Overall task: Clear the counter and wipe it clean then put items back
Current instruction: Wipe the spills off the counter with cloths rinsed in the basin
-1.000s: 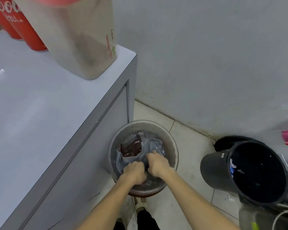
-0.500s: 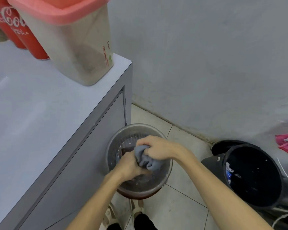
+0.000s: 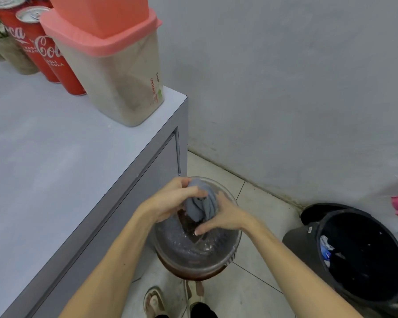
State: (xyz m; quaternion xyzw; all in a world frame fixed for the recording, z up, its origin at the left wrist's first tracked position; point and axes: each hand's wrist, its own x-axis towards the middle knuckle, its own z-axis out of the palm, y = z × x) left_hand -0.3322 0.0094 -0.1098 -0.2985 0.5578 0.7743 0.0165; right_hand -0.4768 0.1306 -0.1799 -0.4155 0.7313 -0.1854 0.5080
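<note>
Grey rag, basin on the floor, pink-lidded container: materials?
Grey rag: soft woven cloth, matte; it twists into ropey folds between the hands.
Basin: probably clear plastic, glossy; floor and water show through its wall.
Pink-lidded container: plastic, cloudy translucent body under an opaque matte lid.
</note>
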